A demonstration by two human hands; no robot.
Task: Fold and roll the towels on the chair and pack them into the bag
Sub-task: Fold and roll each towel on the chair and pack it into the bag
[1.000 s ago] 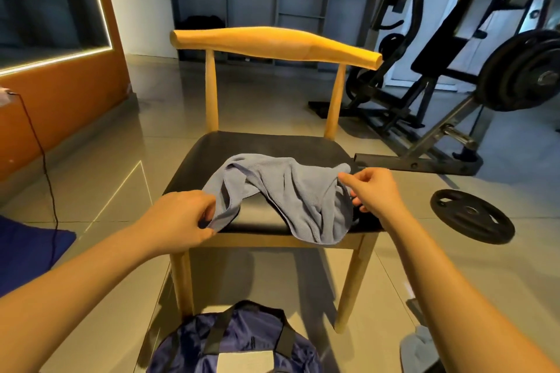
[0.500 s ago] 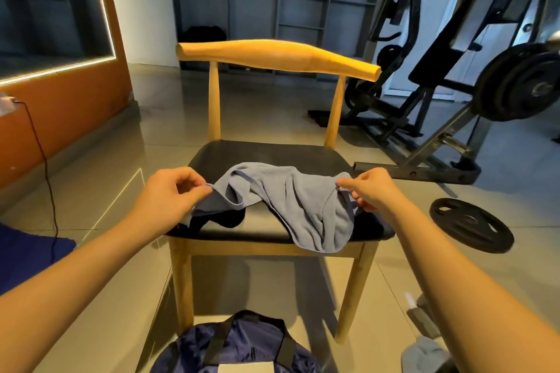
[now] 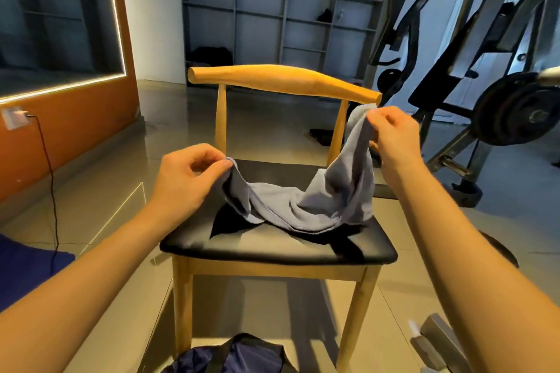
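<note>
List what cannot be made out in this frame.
Head view only.
Bag: cut off by the bottom edge, so whether it is open and what it holds are unknown.
Towel: bunched between the left hand and right hand; its own folds hide its shape.
Grey object on the floor at lower right: blurred and unidentifiable.
</note>
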